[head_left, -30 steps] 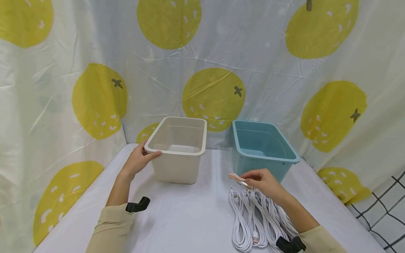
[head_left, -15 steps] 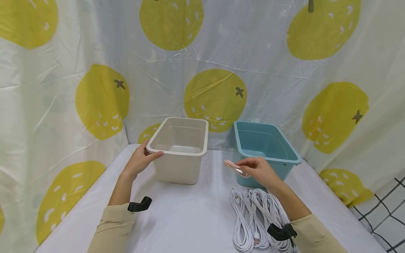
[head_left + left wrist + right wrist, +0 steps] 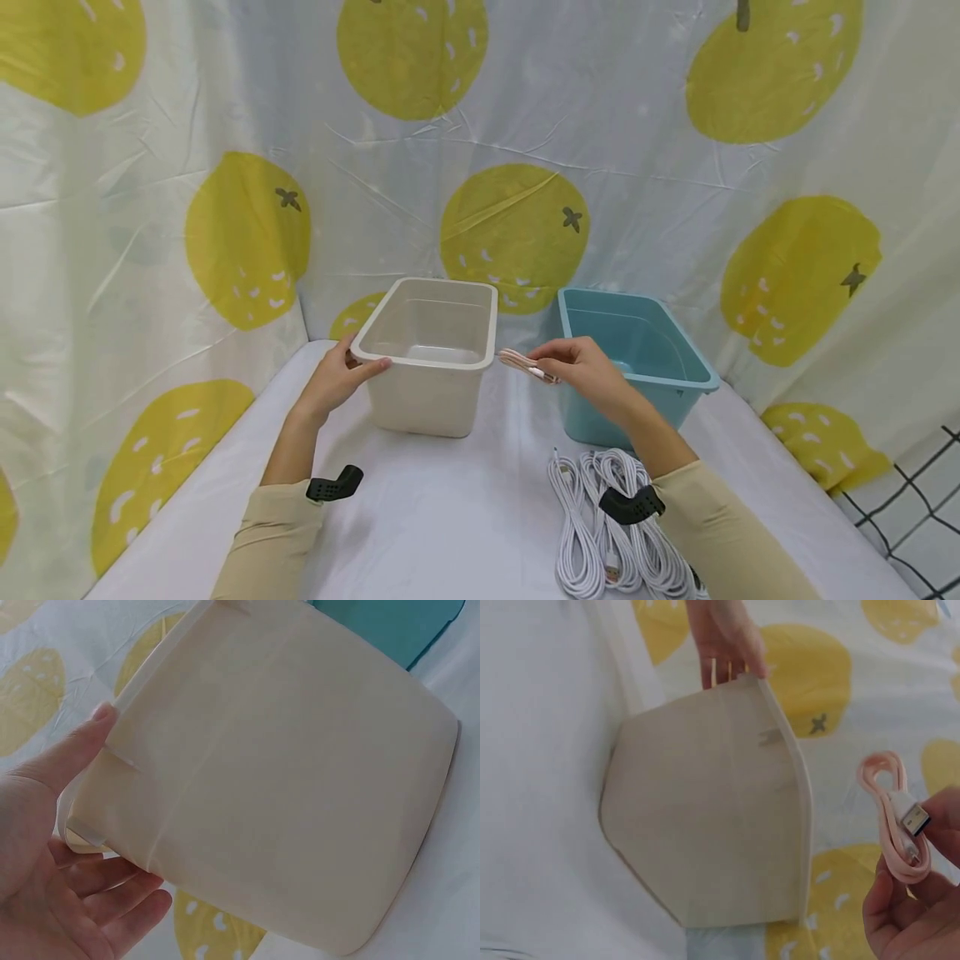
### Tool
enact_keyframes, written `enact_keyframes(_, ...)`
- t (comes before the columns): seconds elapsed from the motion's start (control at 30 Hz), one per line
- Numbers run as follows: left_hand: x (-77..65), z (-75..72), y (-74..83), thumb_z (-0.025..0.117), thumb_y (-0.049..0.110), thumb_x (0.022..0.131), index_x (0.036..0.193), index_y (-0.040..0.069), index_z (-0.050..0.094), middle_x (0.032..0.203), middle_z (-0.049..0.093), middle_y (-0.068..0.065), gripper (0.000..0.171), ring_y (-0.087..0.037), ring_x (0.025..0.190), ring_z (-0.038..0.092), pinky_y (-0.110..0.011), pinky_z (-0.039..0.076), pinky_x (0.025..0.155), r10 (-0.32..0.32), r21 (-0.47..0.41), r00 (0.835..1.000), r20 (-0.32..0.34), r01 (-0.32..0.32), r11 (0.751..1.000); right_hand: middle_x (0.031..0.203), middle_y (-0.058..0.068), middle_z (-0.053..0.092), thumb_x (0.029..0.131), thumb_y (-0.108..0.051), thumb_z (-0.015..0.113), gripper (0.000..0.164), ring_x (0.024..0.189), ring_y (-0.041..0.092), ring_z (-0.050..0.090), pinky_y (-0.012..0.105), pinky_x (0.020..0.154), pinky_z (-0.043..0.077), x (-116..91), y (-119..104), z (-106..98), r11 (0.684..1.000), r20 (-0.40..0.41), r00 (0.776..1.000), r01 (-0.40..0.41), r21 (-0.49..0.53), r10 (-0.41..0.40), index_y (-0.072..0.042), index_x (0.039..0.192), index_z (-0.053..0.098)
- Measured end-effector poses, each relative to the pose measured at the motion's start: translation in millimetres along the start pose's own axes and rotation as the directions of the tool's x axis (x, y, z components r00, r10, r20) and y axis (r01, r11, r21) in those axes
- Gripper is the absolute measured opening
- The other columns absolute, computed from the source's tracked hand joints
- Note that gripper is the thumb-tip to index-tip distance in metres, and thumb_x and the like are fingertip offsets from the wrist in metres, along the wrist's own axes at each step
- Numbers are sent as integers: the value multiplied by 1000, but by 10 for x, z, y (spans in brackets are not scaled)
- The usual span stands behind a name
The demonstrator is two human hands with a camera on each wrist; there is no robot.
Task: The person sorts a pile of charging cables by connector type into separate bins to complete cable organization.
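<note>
The left hand (image 3: 330,385) grips the near left corner of a beige plastic bin (image 3: 427,400), thumb over the front of the rim and the other fingers along its side. In the left wrist view that thumb (image 3: 82,746) lies against the rim. The right hand (image 3: 588,375) pinches a coiled pink USB charging cable (image 3: 889,825) between thumb and fingers, its metal USB plug (image 3: 916,820) showing in the right wrist view. Held in the air, the cable lies just right of the beige bin's rim and in front of the teal bin (image 3: 675,407).
Several coiled white USB cables (image 3: 576,533) lie in a pile on the white tabletop (image 3: 442,508), below the right forearm. A lemon-print curtain (image 3: 360,217) hangs behind and beside the table. At the far right is a black wire grid (image 3: 911,500).
The right hand has risen from just above the white cable pile and moved left with the pink cable, toward the beige bin. The left hand keeps its grip on the rim.
</note>
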State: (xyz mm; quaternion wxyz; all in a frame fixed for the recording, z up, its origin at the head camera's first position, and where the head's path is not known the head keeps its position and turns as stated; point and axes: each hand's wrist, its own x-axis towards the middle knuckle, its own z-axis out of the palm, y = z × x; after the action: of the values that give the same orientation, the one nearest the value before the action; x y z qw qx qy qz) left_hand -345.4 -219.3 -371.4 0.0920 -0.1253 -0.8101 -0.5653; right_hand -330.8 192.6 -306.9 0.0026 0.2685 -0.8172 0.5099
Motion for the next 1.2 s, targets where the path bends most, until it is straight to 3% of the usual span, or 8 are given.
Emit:
enact_keyframes(0.4,-15,-10,-33,79,41,93,159,7,35,145,53,-23,86,-35,129,53,-60,38,111,-3,10,1000,-2,3,1000,107,10,73,105,-11,62,23,89,25,62,35,74,52,397,-130,238,999,52,999,-5,-42,8,-1,122,75)
enact_keyframes(0.67,7,-10,-36,79,41,94,161,9,33,146,52,-24,88,-35,131,52,-60,38,111,16,-1,1000,0,-16,1000,104,10,72,104,-12,63,23,87,25,61,35,73,52,602,-167,371,998,9,999,-31,-55,31,-3,120,76)
enact_keyframes(0.93,-2,1,-53,79,41,93,161,9,32,146,53,-22,88,-36,132,52,-60,38,111,18,-7,1000,-1,-18,1000,101,9,73,101,-7,63,21,87,21,61,33,71,52,820,-133,523,998,-38,999,19,-59,-21,0,114,77)
enact_keyframes(1.2,0,-5,-7,79,42,93,161,8,32,146,54,-20,89,-36,133,52,-59,40,110,12,7,1000,3,-12,1000,104,10,72,100,-9,65,21,88,21,61,29,70,50,930,-185,597,996,-39,999,4,-84,-7,0,115,77)
